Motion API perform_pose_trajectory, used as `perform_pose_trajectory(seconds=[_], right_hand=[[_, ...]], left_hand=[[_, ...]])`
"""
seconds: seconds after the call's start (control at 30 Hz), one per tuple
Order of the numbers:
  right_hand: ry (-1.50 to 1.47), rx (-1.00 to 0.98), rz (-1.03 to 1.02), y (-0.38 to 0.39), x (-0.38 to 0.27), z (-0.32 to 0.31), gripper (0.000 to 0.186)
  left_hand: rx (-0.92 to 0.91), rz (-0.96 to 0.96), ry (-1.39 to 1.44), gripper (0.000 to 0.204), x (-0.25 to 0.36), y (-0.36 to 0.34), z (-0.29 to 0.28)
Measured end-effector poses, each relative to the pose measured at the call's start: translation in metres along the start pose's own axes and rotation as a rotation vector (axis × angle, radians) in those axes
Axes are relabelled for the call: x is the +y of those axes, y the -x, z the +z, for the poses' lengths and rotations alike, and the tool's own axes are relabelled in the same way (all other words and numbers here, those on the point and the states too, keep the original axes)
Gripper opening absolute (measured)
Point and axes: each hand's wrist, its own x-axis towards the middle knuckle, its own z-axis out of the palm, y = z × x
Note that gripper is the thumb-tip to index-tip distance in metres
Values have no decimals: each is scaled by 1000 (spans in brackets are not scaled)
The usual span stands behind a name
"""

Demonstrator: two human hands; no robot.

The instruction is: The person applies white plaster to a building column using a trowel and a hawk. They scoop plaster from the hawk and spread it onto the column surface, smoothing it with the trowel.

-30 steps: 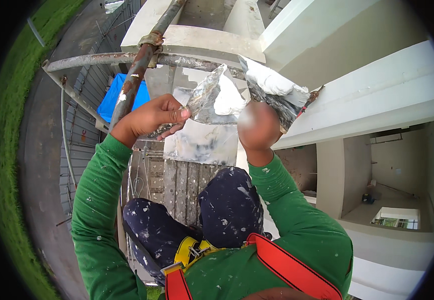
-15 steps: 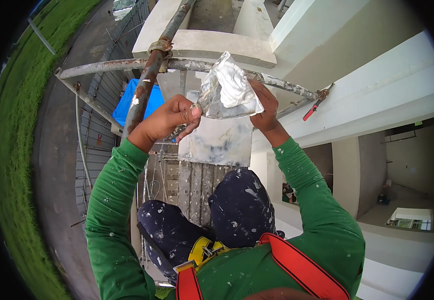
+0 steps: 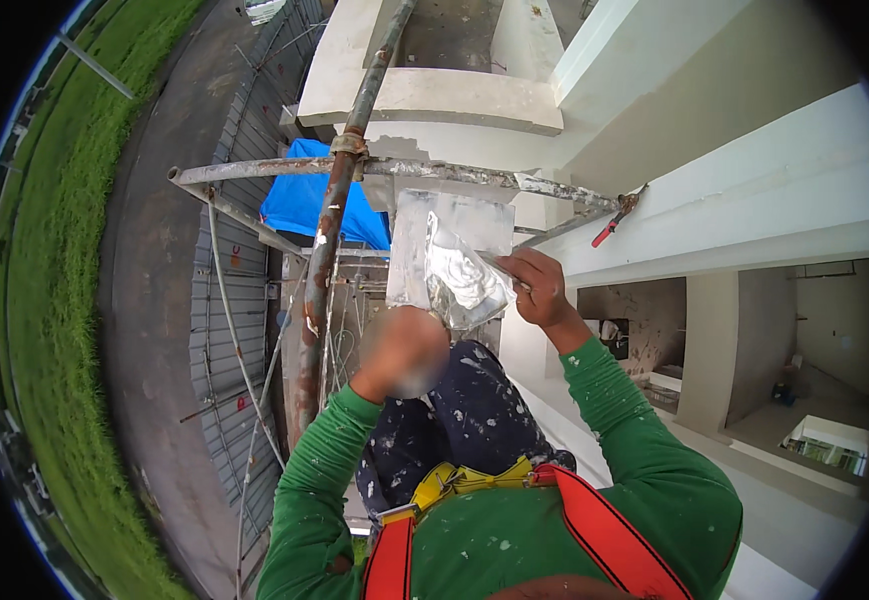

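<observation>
My right hand grips the edge of a thin metal scraper blade that carries a thick mound of white paste. My left hand is at the lower corner of the blade, blurred, so its fingers cannot be made out. Beneath the paste and blade lies a pale, smeared board, set among the scaffold tubes. A red-handled tool is at the right end of a paint-spattered crossbar.
A rusty scaffold upright and crossbar frame the work. A blue tarp is below left, beside a corrugated fence, a path and grass. White concrete walls and beams rise on the right, with room openings.
Both hands have moved down with the paste-covered blade, the left one to the lower middle beneath it. The two loaded blades seen apart earlier now show as one mound. The view has shifted.
</observation>
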Motion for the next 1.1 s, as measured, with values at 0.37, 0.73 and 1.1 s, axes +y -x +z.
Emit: perform_pose_trajectory(seconds=[0.37,0.73,1.1], right_hand=[[65,-6,524,27,-136,-143,20],[412,-210,870,43,-137,-224,26],[316,-342,738,-35,-160,-140,27]], left_hand=[[248,-206,72,51,199,134,139],[569,-74,-56,51,324,200,206],[1078,90,-3,50,308,353,236]])
